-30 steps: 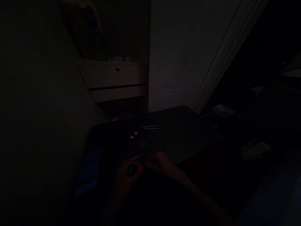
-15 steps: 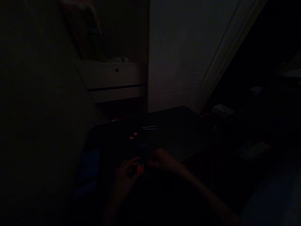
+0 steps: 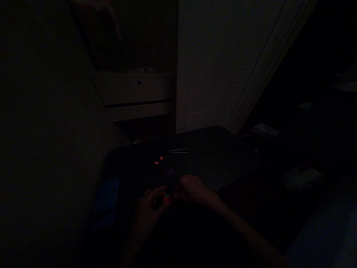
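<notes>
The scene is very dark. My left hand (image 3: 149, 206) is curled round a small red-orange piece (image 3: 167, 199), with a bluish bit at its top, held between thumb and fingers. Close beside it on the right, my right hand (image 3: 189, 188) is closed, its fingertips near the piece; whatever lies in them is too dark to make out. Beyond the hands on the dark table (image 3: 212, 149) lies a small purple cluster (image 3: 169, 172). Farther off are two small orange-red pieces (image 3: 158, 160) and a thin pair of pale sticks or tweezers (image 3: 179, 150).
At the table's left edge lies a dark blue flat object (image 3: 106, 201). Behind the table stand a drawer unit (image 3: 139, 93) and a pale panelled door (image 3: 212, 74). A pale box-like item (image 3: 264, 130) is off to the right.
Both hands stay almost in place. The right hand shifts very slightly, and the bluish bit on the red-orange piece shows more clearly.
</notes>
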The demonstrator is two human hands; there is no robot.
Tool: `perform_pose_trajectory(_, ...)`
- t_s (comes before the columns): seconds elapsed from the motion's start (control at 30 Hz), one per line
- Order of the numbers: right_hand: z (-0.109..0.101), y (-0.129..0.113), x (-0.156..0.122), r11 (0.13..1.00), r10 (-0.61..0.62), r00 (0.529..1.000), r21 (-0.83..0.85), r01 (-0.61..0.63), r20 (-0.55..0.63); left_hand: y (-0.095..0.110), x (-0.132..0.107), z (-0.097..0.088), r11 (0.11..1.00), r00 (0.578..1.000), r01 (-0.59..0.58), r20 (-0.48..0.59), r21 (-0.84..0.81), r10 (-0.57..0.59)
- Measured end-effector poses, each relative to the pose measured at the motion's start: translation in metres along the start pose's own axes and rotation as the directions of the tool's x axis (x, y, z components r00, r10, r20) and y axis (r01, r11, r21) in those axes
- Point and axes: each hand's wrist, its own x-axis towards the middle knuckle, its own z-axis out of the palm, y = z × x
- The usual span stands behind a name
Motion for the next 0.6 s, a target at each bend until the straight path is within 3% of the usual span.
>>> perform_pose_trajectory(0.3, -0.012, 0.002, -0.011, 0.999, 0.052, 0.999, 0.015, -0.053, 0.01, -0.004, 0.0, -0.001, 1.0, 1.0, -0.014, -0.014, 0.027, 0.014)
perform_pose_trajectory(0.47, -0.001, 0.007, -0.006, 0.985, -0.009, 1.0, 0.174, 0.012, -0.018, -0.002, 0.001, -0.001, 1.0, 1.0, -0.016, -0.014, 0.023, 0.016)
perform_pose_trajectory(0.6, 0.009, 0.0, 0.001, 0.991, -0.029, 0.998, 0.128, 0.035, -0.047, 0.0, 0.001, -0.001, 1.0, 0.999, -0.018, -0.029, 0.018, 0.019)
